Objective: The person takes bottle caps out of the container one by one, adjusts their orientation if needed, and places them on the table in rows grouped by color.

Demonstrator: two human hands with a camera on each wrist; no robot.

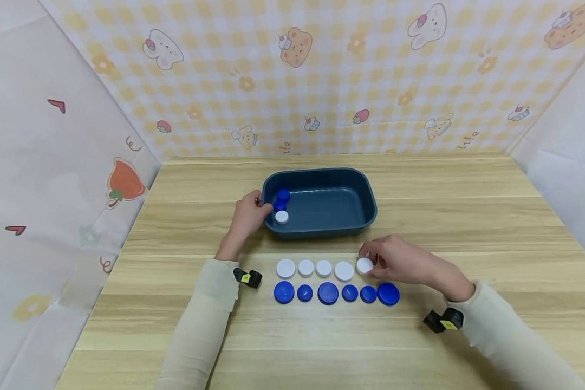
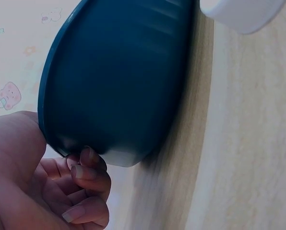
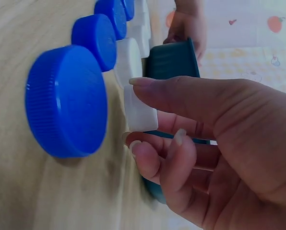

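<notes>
My left hand (image 1: 249,215) grips the left end of a dark teal basin (image 1: 322,234), thumb over the rim and fingers curled outside, as the left wrist view shows. Two blue bottle caps (image 1: 283,195) and one white cap (image 1: 281,217) lie inside at that end. My right hand (image 1: 401,261) pinches a white bottle cap (image 3: 141,110) between thumb and fingers, at the right end of a row of white caps (image 1: 324,268). Nearer to me runs a row of several blue caps (image 1: 328,293), some large, some small.
A wood-grain table (image 1: 292,346) carries everything. Behind it stands a checked yellow backdrop (image 1: 322,103) with cartoon prints, and a white printed sheet (image 1: 53,179) hangs on the left. Both wrists wear small black cameras (image 1: 253,279).
</notes>
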